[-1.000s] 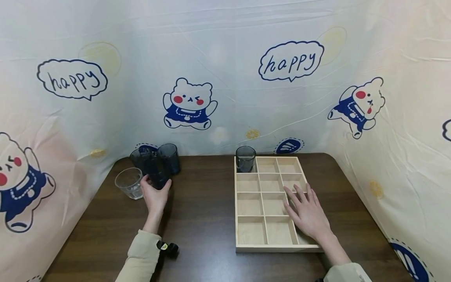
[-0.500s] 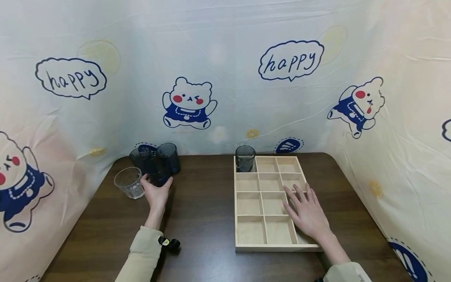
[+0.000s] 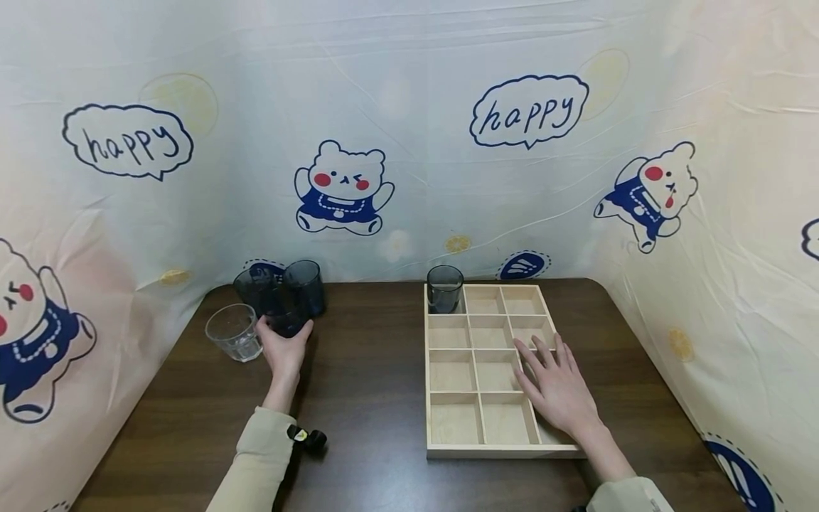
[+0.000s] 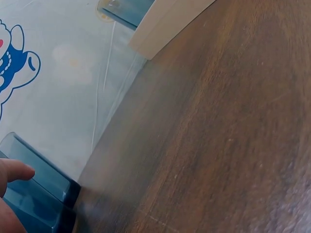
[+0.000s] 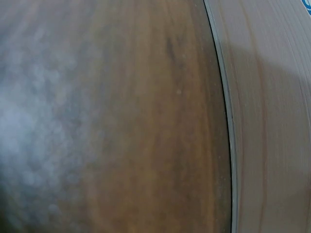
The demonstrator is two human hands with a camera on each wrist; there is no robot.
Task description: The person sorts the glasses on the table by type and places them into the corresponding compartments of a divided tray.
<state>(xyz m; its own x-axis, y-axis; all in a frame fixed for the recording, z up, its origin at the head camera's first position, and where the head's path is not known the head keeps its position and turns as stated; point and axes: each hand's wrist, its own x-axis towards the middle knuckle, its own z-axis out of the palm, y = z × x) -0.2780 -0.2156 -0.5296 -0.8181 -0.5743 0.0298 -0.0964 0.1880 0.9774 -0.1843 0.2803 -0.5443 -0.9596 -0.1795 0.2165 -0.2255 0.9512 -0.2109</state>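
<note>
In the head view my left hand (image 3: 284, 355) grips a dark blue glass (image 3: 284, 314) from its near side, thumb and fingers about it. Just behind stand two more dark glasses, one at the left (image 3: 251, 286) and one at the right (image 3: 307, 286). The left wrist view shows fingertips (image 4: 19, 170) against the blue glass wall. To the left of the hand is a clear glass (image 3: 233, 333). My right hand (image 3: 559, 387) lies with spread, extended fingers over the right side of a divided wooden box (image 3: 499, 451). Another dark glass (image 3: 446, 290) stands in its back left compartment.
The box and glasses are on a dark brown wooden table (image 3: 371, 398). A printed cloth (image 3: 435, 178) hangs along the back and sides, close behind the glasses. A small black device (image 3: 310, 439) is at the left cuff.
My left hand and the glass it grips have shifted very slightly away, toward the two glasses behind. The right hand has stayed on the box.
</note>
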